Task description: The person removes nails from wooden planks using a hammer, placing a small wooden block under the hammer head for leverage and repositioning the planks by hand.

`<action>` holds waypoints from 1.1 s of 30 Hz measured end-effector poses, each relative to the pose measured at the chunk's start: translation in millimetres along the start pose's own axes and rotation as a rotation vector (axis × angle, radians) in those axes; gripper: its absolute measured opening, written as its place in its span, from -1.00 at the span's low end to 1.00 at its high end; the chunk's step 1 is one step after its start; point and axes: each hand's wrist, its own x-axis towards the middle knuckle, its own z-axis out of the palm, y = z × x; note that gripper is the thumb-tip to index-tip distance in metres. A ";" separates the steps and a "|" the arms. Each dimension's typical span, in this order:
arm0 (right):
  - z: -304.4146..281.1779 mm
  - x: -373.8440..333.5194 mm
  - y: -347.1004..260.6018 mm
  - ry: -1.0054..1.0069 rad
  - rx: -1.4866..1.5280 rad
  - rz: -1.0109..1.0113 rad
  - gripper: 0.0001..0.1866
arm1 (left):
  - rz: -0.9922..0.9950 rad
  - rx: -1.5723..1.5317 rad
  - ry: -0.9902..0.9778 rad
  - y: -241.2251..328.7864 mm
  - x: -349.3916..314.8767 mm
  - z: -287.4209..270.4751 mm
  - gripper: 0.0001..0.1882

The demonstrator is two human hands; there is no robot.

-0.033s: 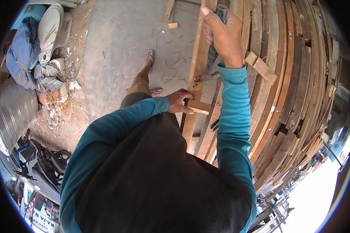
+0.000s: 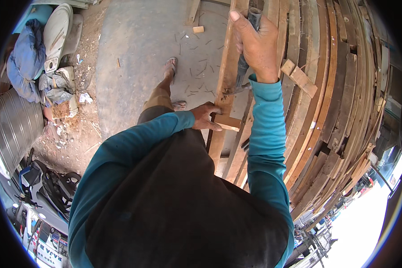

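Observation:
My right hand (image 2: 257, 47) is raised and shut around the dark handle of a metal tool (image 2: 242, 71). The tool's lower end touches a long upright wooden plank (image 2: 225, 58). My left hand (image 2: 205, 117) grips a short wooden cross piece (image 2: 228, 122) fixed to that plank, with the fingers wrapped over its near end. Both arms wear teal sleeves. The plank leans among a big stack of curved-looking boards (image 2: 344, 94) on the right.
Scattered nails and a small wood block (image 2: 198, 29) lie on the grey concrete floor (image 2: 129, 58). My sandalled foot (image 2: 170, 67) stands near the plank. At the left are blue cloth (image 2: 24, 58), corrugated metal sheet (image 2: 13, 127) and a parked motorbike (image 2: 47, 187).

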 end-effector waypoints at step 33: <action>-44.5 -146.8 -33.8 0.958 0.253 -0.137 -0.82 | -0.181 -0.032 0.593 -2.6 -38.2 -86.8 -0.32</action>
